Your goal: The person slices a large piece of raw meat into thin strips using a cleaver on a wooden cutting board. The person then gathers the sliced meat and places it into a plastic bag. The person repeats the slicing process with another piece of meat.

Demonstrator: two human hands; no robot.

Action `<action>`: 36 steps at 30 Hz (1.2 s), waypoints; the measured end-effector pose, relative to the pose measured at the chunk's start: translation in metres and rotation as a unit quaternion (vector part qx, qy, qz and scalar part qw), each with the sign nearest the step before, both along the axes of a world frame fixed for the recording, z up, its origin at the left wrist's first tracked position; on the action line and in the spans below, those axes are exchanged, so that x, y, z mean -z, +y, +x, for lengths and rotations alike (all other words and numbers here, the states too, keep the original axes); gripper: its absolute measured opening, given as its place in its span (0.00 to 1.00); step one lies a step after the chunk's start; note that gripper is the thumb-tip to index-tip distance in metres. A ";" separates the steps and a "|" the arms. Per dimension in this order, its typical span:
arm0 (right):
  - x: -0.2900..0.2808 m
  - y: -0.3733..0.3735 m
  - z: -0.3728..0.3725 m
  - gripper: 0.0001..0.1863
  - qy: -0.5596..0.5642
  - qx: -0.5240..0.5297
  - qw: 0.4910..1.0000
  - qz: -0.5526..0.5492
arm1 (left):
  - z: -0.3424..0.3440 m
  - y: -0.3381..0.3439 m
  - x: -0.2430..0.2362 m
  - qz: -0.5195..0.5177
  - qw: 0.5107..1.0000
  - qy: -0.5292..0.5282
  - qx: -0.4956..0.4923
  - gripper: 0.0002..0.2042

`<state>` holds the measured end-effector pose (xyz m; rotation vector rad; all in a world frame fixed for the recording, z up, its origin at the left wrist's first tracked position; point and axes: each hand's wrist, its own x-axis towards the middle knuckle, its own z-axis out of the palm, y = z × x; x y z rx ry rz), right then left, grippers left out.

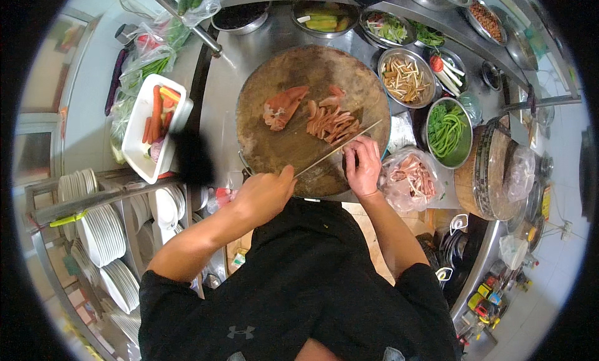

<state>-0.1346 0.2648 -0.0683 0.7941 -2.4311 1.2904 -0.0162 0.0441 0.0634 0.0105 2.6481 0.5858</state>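
My left hand (265,196) is closed round the handle of a long knife, whose blade (331,149) lies diagonally across the round wooden board (268,155). My right hand (363,164) is at the board's right edge, fingers curled beside the blade; what they hold, if anything, is hidden. Sliced pink meat (331,123) lies in a loose pile just beyond the blade, with a larger piece of meat (284,105) to its left. A plastic bag of pale meat (409,183) rests right of my right hand.
A white tub of carrots (134,155) stands left. Bowls of sliced tan food (405,77), greens (448,130) and cucumber (321,24) line the back and right. A second wooden block (468,161) is at right. Stacked plates (103,233) fill the lower-left rack. A metal shelf crosses the top.
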 end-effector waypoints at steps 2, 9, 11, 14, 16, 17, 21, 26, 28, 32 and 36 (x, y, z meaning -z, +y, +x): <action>0.001 0.001 -0.004 0.05 0.015 -0.018 1.000 -0.003 | -0.012 0.010 0.022 0.015 0.999 0.039 -0.009 0.12; 0.005 0.001 -0.004 0.04 0.018 0.003 1.000 0.004 | -0.054 0.035 0.075 0.017 0.992 0.127 0.003 0.12; 0.005 0.002 -0.005 0.06 0.014 -0.012 1.000 0.007 | -0.063 0.024 0.074 0.051 0.991 0.125 -0.022 0.12; 0.001 0.007 -0.003 0.06 0.037 -0.011 0.999 0.001 | -0.052 0.006 0.054 0.046 0.992 0.118 -0.012 0.11; 0.004 0.007 -0.004 0.06 0.034 0.000 0.999 0.001 | -0.030 0.000 0.024 0.026 0.996 0.082 0.012 0.11; 0.006 0.006 -0.003 0.06 0.032 0.005 0.999 0.005 | -0.019 -0.001 0.012 0.026 0.997 0.075 0.015 0.11; 0.006 0.006 0.001 0.05 0.027 0.011 1.000 0.010 | 0.010 -0.004 -0.010 0.011 0.999 0.034 0.013 0.12; 0.005 0.008 0.002 0.05 0.025 -0.004 1.000 0.003 | -0.007 0.010 0.003 0.001 1.000 0.010 -0.003 0.12; 0.006 0.009 0.001 0.05 0.023 -0.007 1.000 0.005 | -0.023 0.019 0.029 0.016 0.999 0.047 -0.003 0.13; 0.003 0.009 0.000 0.06 0.035 -0.007 0.999 0.008 | -0.054 0.044 0.067 0.023 0.992 0.127 -0.010 0.12; 0.002 0.010 -0.003 0.06 0.033 -0.004 0.999 -0.021 | -0.069 0.038 0.065 0.035 0.987 0.155 -0.011 0.12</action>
